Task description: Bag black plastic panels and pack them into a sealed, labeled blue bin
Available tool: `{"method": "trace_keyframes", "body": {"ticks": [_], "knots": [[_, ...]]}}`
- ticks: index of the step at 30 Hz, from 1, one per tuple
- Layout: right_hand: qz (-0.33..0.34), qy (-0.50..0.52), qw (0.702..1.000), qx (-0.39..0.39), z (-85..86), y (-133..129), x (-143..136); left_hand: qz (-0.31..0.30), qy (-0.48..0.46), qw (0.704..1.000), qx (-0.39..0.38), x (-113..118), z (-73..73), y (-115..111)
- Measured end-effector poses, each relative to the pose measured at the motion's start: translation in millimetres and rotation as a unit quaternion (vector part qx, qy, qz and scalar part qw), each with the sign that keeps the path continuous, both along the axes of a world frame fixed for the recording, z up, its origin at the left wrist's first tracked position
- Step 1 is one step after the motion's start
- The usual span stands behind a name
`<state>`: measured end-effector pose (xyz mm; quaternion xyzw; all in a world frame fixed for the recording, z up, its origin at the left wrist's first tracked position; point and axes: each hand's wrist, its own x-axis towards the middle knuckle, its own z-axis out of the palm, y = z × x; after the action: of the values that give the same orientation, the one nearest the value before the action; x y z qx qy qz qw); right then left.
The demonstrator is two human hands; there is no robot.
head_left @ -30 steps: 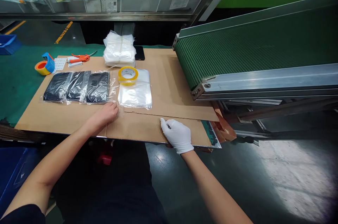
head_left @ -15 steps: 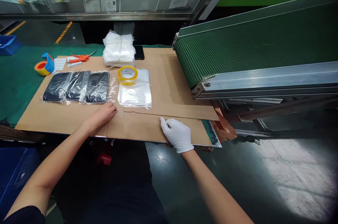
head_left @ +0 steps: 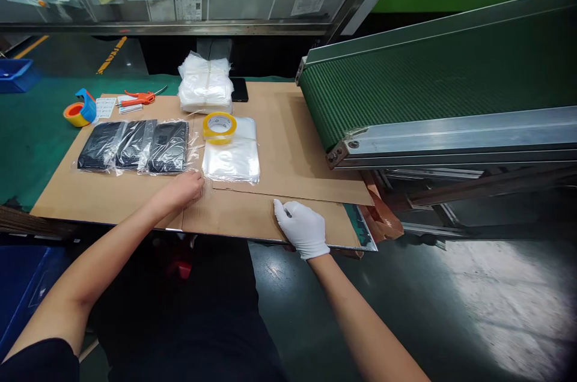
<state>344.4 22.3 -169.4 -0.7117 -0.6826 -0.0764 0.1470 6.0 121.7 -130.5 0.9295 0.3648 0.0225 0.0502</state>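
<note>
My left hand [head_left: 188, 187], bare, rests on the cardboard sheet [head_left: 238, 214] with its fingers curled. It is just below the rightmost of three black items in clear bags [head_left: 168, 148]. Its fingertips are hidden, so I cannot see if anything is in them. My right hand [head_left: 301, 228], in a white glove, is closed in a fist at the table's front edge, thumb on top; the inside of the fist is hidden. Between and beyond my hands lies a stack of clear plastic bags [head_left: 232, 160], with a roll of clear tape [head_left: 219, 127] on it.
Behind the stack stand a tied bundle of white bags [head_left: 206, 84] and a dark phone [head_left: 240, 90]. An orange air gun [head_left: 139, 98], labels [head_left: 105, 108] and a blue tape dispenser [head_left: 85, 108] lie at back left. A green conveyor belt [head_left: 406, 69] overhangs the right side.
My left hand has shifted slightly to the right and away from me, toward the bag stack. My right hand stays in place. The view has tilted a little.
</note>
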Motion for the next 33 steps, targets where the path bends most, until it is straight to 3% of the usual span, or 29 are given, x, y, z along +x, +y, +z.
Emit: {"method": "trace_keyframes", "body": {"ticks": [4,7,15,20,26,30,33], "knots": [[0.000,0.003,1.000,0.001,1.2,0.2,-0.9,0.076,-0.138,0.987,-0.038,-17.0,-2.5,-6.5],[0.004,0.007,1.000,0.000,2.1,0.3,-1.2,0.096,-0.180,0.978,-0.044,-24.7,-2.7,-14.7],[-0.001,0.015,1.000,-0.014,2.7,-0.1,-1.4,0.071,-0.127,0.988,-0.058,-13.9,-5.1,-15.3],[-0.003,0.012,1.000,-0.008,2.3,-0.1,-1.3,0.056,-0.056,0.997,-0.024,-8.7,-8.4,-8.6],[-0.001,0.019,1.000,-0.014,2.7,-0.1,-1.1,0.033,0.003,0.999,-0.026,8.2,2.3,-1.8],[-0.001,0.027,1.000,-0.011,1.8,0.0,-0.7,0.042,-0.012,0.998,-0.046,10.2,9.2,-0.1],[0.001,0.028,1.000,-0.005,1.5,0.2,-0.4,0.089,-0.090,0.989,-0.075,0.6,11.4,-3.1]]}}
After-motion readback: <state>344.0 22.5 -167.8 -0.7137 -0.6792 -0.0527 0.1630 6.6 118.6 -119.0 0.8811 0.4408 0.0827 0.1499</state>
